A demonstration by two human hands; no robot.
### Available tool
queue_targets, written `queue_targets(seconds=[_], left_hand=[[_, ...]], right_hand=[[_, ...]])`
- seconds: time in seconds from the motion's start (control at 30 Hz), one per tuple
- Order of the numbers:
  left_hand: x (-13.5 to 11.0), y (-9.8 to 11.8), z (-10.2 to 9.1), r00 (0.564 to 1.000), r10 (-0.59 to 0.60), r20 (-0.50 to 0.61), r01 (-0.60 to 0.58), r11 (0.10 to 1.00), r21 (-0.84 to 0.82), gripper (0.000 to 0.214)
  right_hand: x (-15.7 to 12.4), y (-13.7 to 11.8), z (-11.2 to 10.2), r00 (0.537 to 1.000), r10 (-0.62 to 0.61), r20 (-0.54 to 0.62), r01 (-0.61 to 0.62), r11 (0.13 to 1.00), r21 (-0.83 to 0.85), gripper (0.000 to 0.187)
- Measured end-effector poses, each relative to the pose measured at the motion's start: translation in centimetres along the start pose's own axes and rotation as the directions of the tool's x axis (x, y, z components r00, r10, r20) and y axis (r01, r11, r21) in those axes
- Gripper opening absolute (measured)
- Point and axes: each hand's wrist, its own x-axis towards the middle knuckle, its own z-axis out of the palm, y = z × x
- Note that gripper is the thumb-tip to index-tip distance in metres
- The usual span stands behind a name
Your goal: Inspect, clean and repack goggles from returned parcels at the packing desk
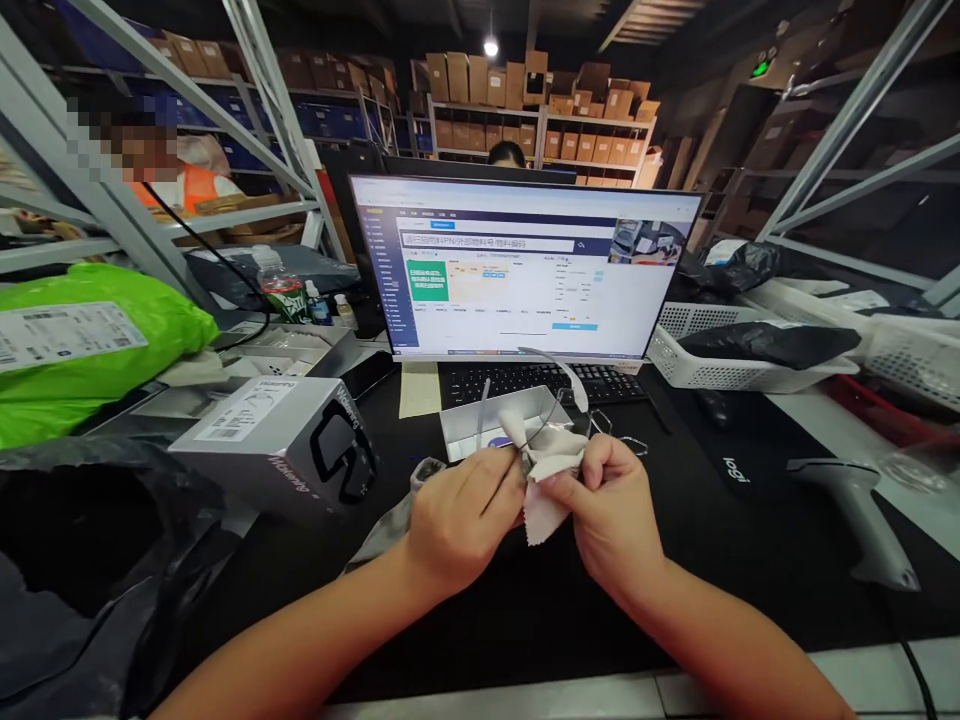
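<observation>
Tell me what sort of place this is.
Probably a warehouse packing desk: shelves of cardboard boxes behind, a labelled green parcel at left, a scanner right of the monitor. Left hand grips glasses; right hand holds a cloth on them.

Left hand (461, 520) and right hand (607, 510) hold a cloth (546, 495) around glasses (574, 385).

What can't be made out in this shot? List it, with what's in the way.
- Head view: the middle of the glasses, wrapped in the cloth and covered by the left hand and right hand.
- Head view: text on the monitor, too small to read.
- Head view: the green parcel, cut off by the left edge.
- Head view: the front of the small box, behind the hands.
</observation>
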Motion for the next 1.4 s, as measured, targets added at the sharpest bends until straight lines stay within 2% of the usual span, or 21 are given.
queue_targets(seconds=[0.13,0.23,0.33,0.43,0.53,0.6,0.73,0.83,0.93,1.03,1.13,1.2,1.27,1.33,1.4], left_hand=[[0.4,0.0,0.0,0.996,0.081,-0.025,-0.08,0.997,0.019,0.014],[0.6,0.2,0.0,0.995,0.094,-0.011,-0.094,0.995,0.041,0.014],[0.3,0.3,0.0,0.999,0.033,0.028,-0.035,0.998,0.059,0.018],[-0.2,0.1,-0.1,0.998,-0.05,0.039,0.046,0.995,0.085,0.016],[-0.3,-0.1,-0.1,0.996,-0.083,0.034,0.081,0.994,0.07,0.014],[-0.1,-0.2,-0.1,0.998,-0.065,0.014,0.065,0.997,0.047,0.013],[0.4,-0.2,0.3,0.999,0.025,-0.032,-0.025,1.0,0.007,0.011],[0.4,-0.1,0.6,0.998,0.056,-0.032,-0.055,0.998,0.006,0.019],[0.1,-0.3,0.5,1.0,-0.009,0.013,0.009,1.0,0.017,0.021],[-0.1,-0.6,0.2,0.993,-0.098,0.062,0.099,0.995,-0.021,0.014],[-0.2,-1.0,0.0,0.993,-0.112,0.032,0.114,0.991,-0.07,0.012],[-0.2,-1.3,-0.1,0.994,-0.111,0.015,0.112,0.987,-0.114,0.014],[-0.1,-1.4,0.0,0.994,-0.108,0.007,0.108,0.982,-0.156,0.015],[0.1,-1.3,0.2,0.996,-0.091,-0.011,0.088,0.981,-0.173,0.017],[0.2,-1.2,0.4,0.997,-0.07,-0.017,0.066,0.982,-0.177,0.02]], right_hand=[[1.4,-2.4,0.1,0.981,0.193,0.006,-0.188,0.944,0.271,0.061],[1.9,-2.6,0.2,0.979,0.205,0.007,-0.194,0.918,0.345,0.058],[1.0,-0.9,0.7,0.995,0.102,-0.014,-0.093,0.948,0.304,0.054],[-0.5,1.3,1.3,1.0,-0.017,-0.01,0.019,0.985,0.171,0.05],[-0.9,1.7,1.4,0.999,-0.029,0.029,0.026,0.997,0.077,0.047],[-0.1,0.6,1.0,0.998,0.023,0.057,-0.028,0.995,0.095,0.051],[2.6,-2.2,-0.3,0.978,0.194,0.076,-0.207,0.94,0.271,0.062],[3.5,-2.5,-0.7,0.96,0.27,0.072,-0.279,0.909,0.31,0.063],[2.8,-0.9,-0.3,0.987,0.162,0.006,-0.158,0.952,0.263,0.054],[0.9,1.4,0.3,0.996,-0.087,0.015,0.088,0.996,-0.004,0.04],[-0.6,2.3,0.4,0.931,-0.335,0.142,0.363,0.889,-0.281,0.03],[-0.6,1.7,0.0,0.9,-0.384,0.207,0.433,0.842,-0.321,0.029],[0.2,0.3,-0.5,0.941,-0.283,0.185,0.327,0.9,-0.288,0.031],[1.4,-1.2,-0.9,0.99,-0.101,0.103,0.116,0.981,-0.154,0.039],[2.7,-2.2,-1.2,0.994,0.086,0.066,-0.089,0.995,0.037,0.05]])
